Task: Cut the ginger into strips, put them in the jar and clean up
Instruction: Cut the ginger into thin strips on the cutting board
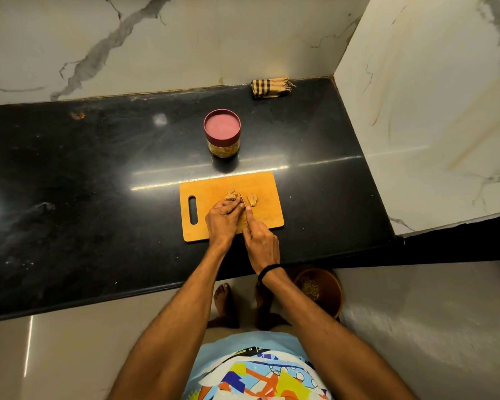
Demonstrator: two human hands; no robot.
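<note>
1. The ginger [232, 195] is being pinned down around the middle of the cutting board [260, 183] by the left hand [223, 219]. The fingers are curled over the near side of the knob.
2. The knife [242, 200] is being gripped by the right hand [261, 239], fingers wrapped round the handle and index finger laid along the spine. The blade is being set just right of the ginger, between it and a couple of slices [251, 200] lying further right.
3. Handling guess: ginger is light, firm and knobbly, so it's probably being fought a bit, as it likes to roll. It's best held on the skin side, flat face down, fingertips tucked back from the blade.
4. The jar [222, 145] is being kept on the counter [98, 168] just past the board's far edge, with its maroon lid [222, 126] on. Something yellowish is showing through the wall, but what it is can't be told.
5. A brown bowl [331, 287] is sitting on the floor, near right, with blurry scraps inside. A striped cloth [269, 88] is lying folded by the far wall.
</note>
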